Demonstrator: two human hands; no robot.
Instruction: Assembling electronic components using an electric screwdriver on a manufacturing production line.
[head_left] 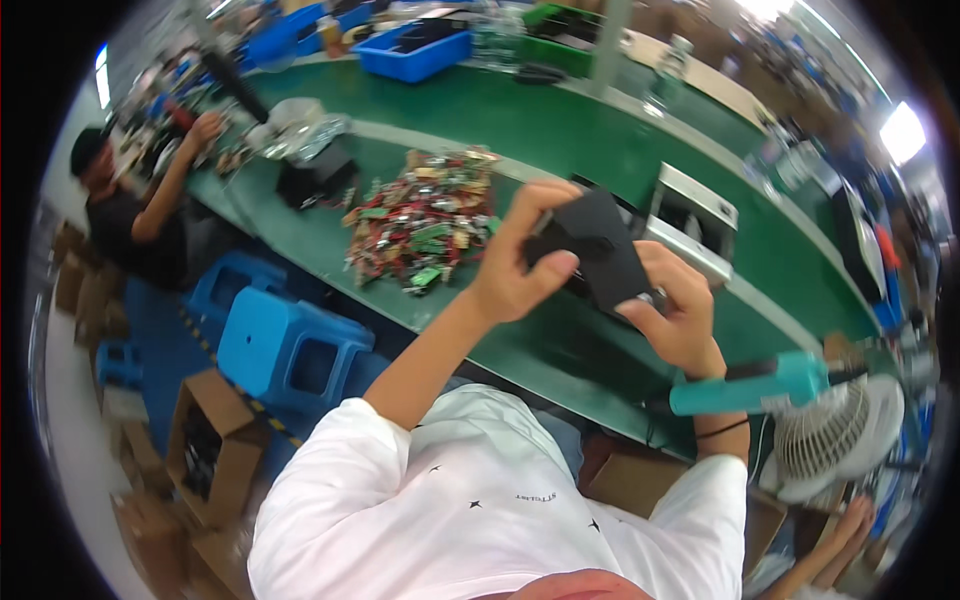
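Together, we are gripping a black casing (598, 250) with both hands above the green bench (560, 140).

We are closing our left hand (520, 265) around the casing's left edge, thumb pressing its face, while our right hand (675, 310) is clasping its lower right corner. A heap of circuit boards (425, 218) is lying at nine o'clock from the casing, a white metal box (692, 220) at three o'clock, and a teal power screwdriver (755, 385) is hanging at five o'clock. Another person (135, 205) is working at far left.
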